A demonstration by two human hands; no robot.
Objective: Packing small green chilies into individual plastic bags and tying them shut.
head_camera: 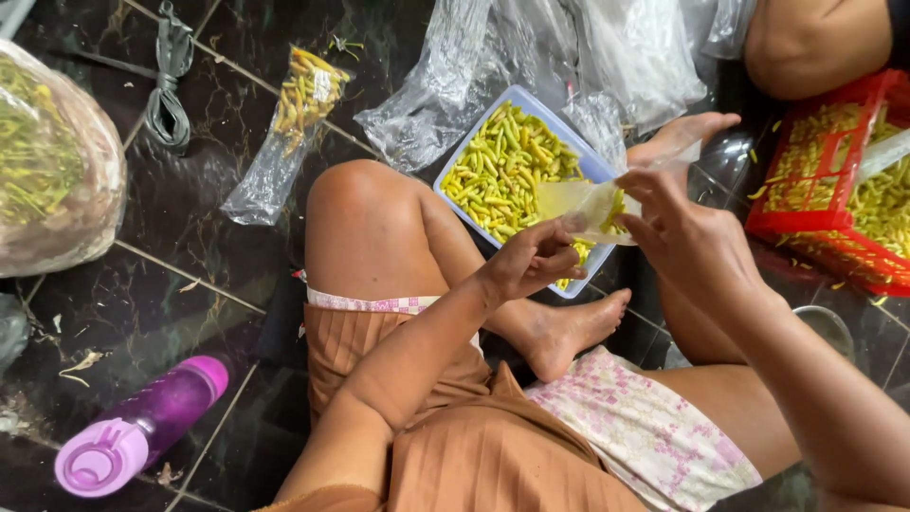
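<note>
Both hands have a grip on one small clear plastic bag (592, 204): left hand (531, 261) pinches its lower edge, right hand (687, 237) holds the mouth up, right above the blue tray (578, 152) of yellow-green chilies (498, 166) on the floor. I'd say keep that mouth stretched wide over the tray so spills drop back in. Hard to tell how much is already inside the bag. Red crate (815, 180) is cut off at the edge.

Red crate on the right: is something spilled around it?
Yes. A few yellow-green pods lie loose on the dark floor beside the red crate, outside it. Both hands hold a small clear bag.
</note>
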